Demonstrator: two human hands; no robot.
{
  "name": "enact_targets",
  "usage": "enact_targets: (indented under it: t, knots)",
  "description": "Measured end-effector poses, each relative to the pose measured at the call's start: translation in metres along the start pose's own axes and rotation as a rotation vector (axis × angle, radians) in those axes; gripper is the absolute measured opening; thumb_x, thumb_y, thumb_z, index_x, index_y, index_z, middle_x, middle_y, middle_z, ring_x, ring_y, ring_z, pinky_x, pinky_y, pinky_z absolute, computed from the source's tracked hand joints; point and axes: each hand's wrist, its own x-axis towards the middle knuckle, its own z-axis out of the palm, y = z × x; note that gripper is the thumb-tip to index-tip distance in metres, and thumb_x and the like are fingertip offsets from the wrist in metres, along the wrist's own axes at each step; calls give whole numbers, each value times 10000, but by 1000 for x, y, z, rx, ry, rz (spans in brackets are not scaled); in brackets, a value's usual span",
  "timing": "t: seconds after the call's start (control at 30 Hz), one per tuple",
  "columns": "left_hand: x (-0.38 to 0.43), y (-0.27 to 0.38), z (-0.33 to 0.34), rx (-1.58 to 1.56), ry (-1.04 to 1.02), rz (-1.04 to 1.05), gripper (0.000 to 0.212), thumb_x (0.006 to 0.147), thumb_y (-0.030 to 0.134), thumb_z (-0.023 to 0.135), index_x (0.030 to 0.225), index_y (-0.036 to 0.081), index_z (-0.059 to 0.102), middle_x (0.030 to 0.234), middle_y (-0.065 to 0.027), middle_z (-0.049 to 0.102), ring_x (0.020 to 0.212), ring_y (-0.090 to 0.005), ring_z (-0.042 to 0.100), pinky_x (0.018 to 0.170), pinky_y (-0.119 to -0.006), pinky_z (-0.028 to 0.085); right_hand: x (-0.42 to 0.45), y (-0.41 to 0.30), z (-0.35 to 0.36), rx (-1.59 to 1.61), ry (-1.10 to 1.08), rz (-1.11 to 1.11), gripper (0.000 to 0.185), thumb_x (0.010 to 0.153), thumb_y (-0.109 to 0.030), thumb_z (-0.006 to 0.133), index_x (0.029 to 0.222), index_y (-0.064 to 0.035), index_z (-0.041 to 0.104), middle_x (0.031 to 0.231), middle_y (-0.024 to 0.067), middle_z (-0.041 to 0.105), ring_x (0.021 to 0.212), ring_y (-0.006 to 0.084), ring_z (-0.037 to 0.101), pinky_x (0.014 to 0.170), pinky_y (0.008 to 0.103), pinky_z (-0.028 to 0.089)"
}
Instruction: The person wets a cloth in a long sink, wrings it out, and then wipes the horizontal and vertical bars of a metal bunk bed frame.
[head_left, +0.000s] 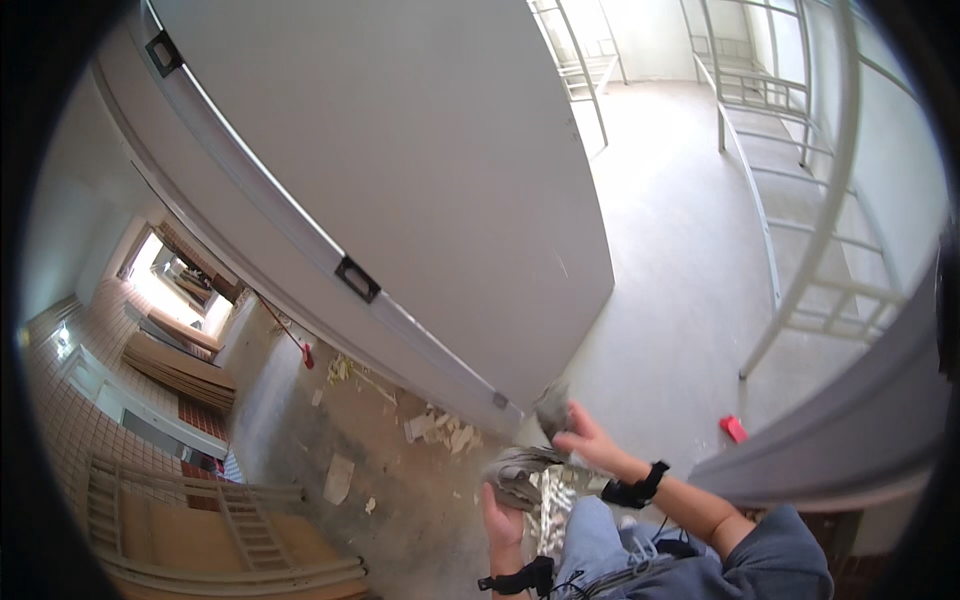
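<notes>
My left hand (502, 520) is raised low in the view, its fingers round a folded grey cloth (516, 480). To its right my right hand (589, 439) grips another bunched part of grey cloth (553, 411); whether both parts are one cloth cannot be told. The cloth at my right hand is close to the lower end of a light grey door (450, 187), which stands open. Black bands are on both wrists. Below the hands a white patterned surface shows beside my knee, partly hidden.
White metal bunk frames (825, 217) stand in the room at right, with a red object (733, 428) on its floor. Scraps (450, 433) and a flat piece (339, 481) litter the corridor floor. Stacked boards (180, 371) and a bed frame (247, 525) lie at left.
</notes>
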Motion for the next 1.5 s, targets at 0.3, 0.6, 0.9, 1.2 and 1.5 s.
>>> enact_targets:
  t: [0.3, 0.6, 0.9, 1.2, 1.5]
  knots:
    - [290, -10, 66, -52, -273, -34, 385, 920, 229, 358, 1227, 0, 398, 1198, -114, 474, 1115, -232, 438, 941, -363, 339, 224, -90, -35, -454, -251, -313, 815, 680, -37, 637, 1363, -57, 193, 1330, 177, 310, 1239, 293, 315, 1020, 344, 281]
    - [498, -41, 305, 964, -783, 508, 325, 920, 180, 336, 1123, -48, 448, 1151, -124, 463, 1048, -235, 454, 915, -293, 323, 402, -155, -196, -397, 423, -245, 420, 741, 20, 490, 1150, 0, 394, 921, 194, 576, 861, 232, 574, 720, 333, 453]
    - [773, -161, 451, 1773, -680, 1207, 241, 757, 103, 550, 990, 41, 557, 1056, -141, 525, 1125, -300, 421, 973, -424, 319, 506, -143, -489, -178, 634, -330, 432, 743, -3, 466, 1173, -16, 430, 1068, 123, 562, 979, 220, 547, 839, 316, 424]
    - [927, -284, 510, 2708, -477, 704, 283, 720, 224, 601, 958, 72, 610, 1149, -147, 518, 1202, -299, 360, 1049, -405, 174, 571, -276, -709, -330, 475, 30, 471, 799, -20, 500, 1245, -27, 345, 1162, 103, 496, 1064, 192, 493, 902, 308, 408]
    - [999, -339, 500, 3122, -88, -753, 383, 855, 312, 449, 1155, 96, 549, 1256, -132, 472, 1168, -317, 425, 933, -541, 264, 666, -343, -868, -94, 492, -22, 408, 794, -22, 501, 1186, -16, 390, 1074, 110, 537, 953, 197, 547, 812, 323, 466]
